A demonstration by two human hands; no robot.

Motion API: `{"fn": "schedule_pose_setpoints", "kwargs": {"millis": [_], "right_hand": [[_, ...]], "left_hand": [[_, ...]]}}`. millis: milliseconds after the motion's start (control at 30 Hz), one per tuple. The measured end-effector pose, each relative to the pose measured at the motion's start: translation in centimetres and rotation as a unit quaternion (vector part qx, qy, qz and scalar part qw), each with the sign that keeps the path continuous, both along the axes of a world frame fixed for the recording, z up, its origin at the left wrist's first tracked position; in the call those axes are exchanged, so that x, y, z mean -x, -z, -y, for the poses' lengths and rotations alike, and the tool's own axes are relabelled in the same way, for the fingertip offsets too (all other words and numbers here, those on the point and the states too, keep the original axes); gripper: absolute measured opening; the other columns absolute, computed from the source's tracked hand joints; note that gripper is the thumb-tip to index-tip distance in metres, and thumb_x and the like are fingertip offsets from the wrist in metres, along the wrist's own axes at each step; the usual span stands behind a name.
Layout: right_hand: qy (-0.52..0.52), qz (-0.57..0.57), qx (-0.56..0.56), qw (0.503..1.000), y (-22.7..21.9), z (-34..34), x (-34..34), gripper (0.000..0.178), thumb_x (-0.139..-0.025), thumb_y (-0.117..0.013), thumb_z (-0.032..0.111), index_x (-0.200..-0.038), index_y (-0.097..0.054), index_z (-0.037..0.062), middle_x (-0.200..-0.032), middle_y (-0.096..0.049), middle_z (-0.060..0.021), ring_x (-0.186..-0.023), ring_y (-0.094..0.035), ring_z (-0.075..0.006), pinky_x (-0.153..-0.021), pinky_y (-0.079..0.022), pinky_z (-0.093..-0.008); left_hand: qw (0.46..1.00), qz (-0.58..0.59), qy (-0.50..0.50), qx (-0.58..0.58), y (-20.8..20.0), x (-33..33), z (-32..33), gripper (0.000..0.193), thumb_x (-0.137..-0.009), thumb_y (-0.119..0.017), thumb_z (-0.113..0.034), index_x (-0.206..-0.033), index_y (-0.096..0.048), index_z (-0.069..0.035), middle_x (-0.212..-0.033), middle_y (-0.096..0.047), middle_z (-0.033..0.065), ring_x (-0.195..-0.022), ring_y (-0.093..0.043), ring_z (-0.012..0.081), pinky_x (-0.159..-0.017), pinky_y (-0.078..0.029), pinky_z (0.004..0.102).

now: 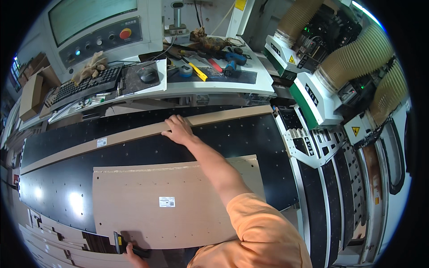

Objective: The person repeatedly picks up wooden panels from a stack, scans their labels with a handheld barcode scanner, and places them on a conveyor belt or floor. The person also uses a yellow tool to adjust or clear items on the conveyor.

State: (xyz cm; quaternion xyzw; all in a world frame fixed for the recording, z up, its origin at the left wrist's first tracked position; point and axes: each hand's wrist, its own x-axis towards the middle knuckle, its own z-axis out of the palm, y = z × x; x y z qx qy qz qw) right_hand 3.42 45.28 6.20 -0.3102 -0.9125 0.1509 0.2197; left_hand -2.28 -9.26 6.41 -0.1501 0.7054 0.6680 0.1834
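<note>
My right hand [178, 130] reaches forward across the black table, its fingers curled over a long, narrow tan board strip [129, 135] and the thumb at its near edge. A small white label sits on the strip, left of the hand. Near the lower edge, my left hand [132, 256] is wrapped round a black handheld scanner [127, 246] with a yellow mark, over the near edge of a wide tan panel [134, 205]. This panel lies flat beneath my right arm, with small drilled holes, a groove along its far edge and a white printed label [167, 202].
Beyond the black table [214, 140], a white desk carries a keyboard [87, 87], a mouse [148, 74], gloves [91, 68], a yellow-handled cutter [196, 69] and other tools. A control panel [100, 40] stands behind. Machine heads with ribbed hoses [353, 53] rise at right; boards are stacked at lower left.
</note>
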Motion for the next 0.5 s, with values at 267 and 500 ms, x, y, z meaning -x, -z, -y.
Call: {"fn": "schedule_pose_setpoints", "kwargs": {"millis": [267,500], "right_hand": [[0.05,0.035,-0.041,0.997,1.8,-9.0,0.7,0.06,-0.089,-0.07,0.044,-0.131,-0.06,0.0032,-0.131,-0.055,-0.0158,-0.127,-0.047,-0.0367,-0.112,-0.037,-0.043],[0.061,0.004,-0.06,0.996,2.3,-13.7,0.0,0.059,-0.087,-0.072,0.043,-0.129,-0.061,0.004,-0.131,-0.055,-0.0156,-0.127,-0.048,-0.0397,-0.111,-0.037,-0.0484]], "left_hand": [[0.999,-0.028,-0.007,0.036,1.1,0.5,-2.1,0.035,-0.085,-0.069,-0.026,-0.104,-0.06,0.002,-0.09,-0.061,0.0068,-0.08,-0.059,0.0182,-0.072,-0.05,0.0337],[0.999,0.001,-0.042,0.015,1.9,1.0,-2.1,0.034,-0.085,-0.068,-0.029,-0.102,-0.062,-0.001,-0.09,-0.062,0.0062,-0.08,-0.059,0.0184,-0.074,-0.05,0.0335]]}}
